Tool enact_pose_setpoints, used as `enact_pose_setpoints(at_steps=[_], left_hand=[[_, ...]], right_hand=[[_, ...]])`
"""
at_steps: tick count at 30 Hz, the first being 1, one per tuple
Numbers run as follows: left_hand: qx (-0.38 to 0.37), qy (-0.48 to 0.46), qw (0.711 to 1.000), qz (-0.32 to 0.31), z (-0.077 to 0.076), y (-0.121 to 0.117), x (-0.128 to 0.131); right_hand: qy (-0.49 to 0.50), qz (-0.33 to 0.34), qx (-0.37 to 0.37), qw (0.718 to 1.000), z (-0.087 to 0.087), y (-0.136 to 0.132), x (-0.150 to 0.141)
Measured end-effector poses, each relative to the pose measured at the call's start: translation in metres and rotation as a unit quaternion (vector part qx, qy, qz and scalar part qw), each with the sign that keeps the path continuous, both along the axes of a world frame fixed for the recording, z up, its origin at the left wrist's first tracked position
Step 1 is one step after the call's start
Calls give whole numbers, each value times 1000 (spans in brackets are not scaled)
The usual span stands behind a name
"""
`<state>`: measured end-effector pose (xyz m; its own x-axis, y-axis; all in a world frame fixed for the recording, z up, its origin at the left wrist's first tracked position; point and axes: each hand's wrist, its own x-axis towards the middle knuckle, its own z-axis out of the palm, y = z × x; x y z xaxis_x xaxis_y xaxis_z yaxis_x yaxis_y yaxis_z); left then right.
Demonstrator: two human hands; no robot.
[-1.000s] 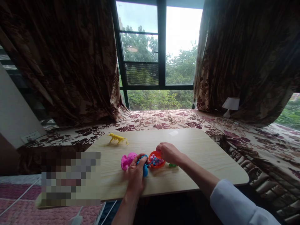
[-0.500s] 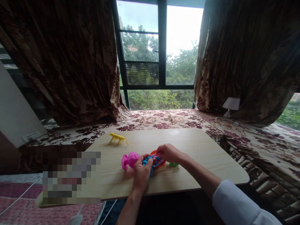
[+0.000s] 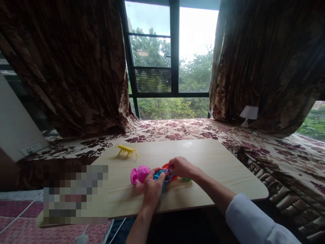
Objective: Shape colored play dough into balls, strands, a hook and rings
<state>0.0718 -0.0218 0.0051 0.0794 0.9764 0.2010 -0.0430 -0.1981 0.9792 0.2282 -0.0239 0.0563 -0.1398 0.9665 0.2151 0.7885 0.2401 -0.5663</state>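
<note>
My left hand (image 3: 153, 183) is closed around a blue rubbery toy (image 3: 158, 175) with thick, strand-like parts. One blue strand (image 3: 168, 179) stretches from it to the right, below my right hand. My right hand (image 3: 180, 166) is pinched just above the toy's right side, its fingertips turned inward and what they hold hidden. Between the hands show small pink and white bits (image 3: 167, 172). Behind them lies an orange rounded piece (image 3: 165, 165), partly covered. Against my left hand's far side rests a bright pink toy (image 3: 143, 174) with a round, bumpy body.
A yellow long-tailed animal figure (image 3: 126, 150) stands at the back left of the pale wooden table (image 3: 215, 152). Under my right wrist lies a small green piece (image 3: 186, 179). A white lamp (image 3: 249, 113) sits on the flowered window seat (image 3: 175, 130).
My right hand has shifted slightly left and the blue strand looks more lifted. Less of the orange piece's front shows. The whole view has moved a little.
</note>
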Motion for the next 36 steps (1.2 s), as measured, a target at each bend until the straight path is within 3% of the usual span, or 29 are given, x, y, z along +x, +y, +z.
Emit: enact_pose_setpoints(at_steps=[7, 10, 14, 18, 25, 30, 33, 36], left_hand=[[10, 17, 1000, -1, -1, 0, 1], [5, 9, 1000, 9, -1, 0, 0], [-19, -78, 997, -15, 6, -3, -1], [-39, -142, 987, -66, 14, -8, -3], [-65, -175, 979, -76, 11, -6, -1], [-64, -161, 984, -30, 9, -5, -1], [-55, -162, 985, 25, 10, -5, -1], [-55, -188, 980, 27, 10, -4, -2]], right_hand=[[137, -24, -30, 990, -7, 11, 13], [220, 7, -46, 974, 1, 9, 12], [321, 63, -65, 943, 6, 3, 0], [271, 60, -16, 961, 1, 3, -9], [177, 53, -5, 983, -2, -1, -10], [62, 84, 30, 994, 7, -7, -10], [-53, 52, 79, 994, 14, -8, -8], [-119, 54, 84, 988, 18, -11, -5]])
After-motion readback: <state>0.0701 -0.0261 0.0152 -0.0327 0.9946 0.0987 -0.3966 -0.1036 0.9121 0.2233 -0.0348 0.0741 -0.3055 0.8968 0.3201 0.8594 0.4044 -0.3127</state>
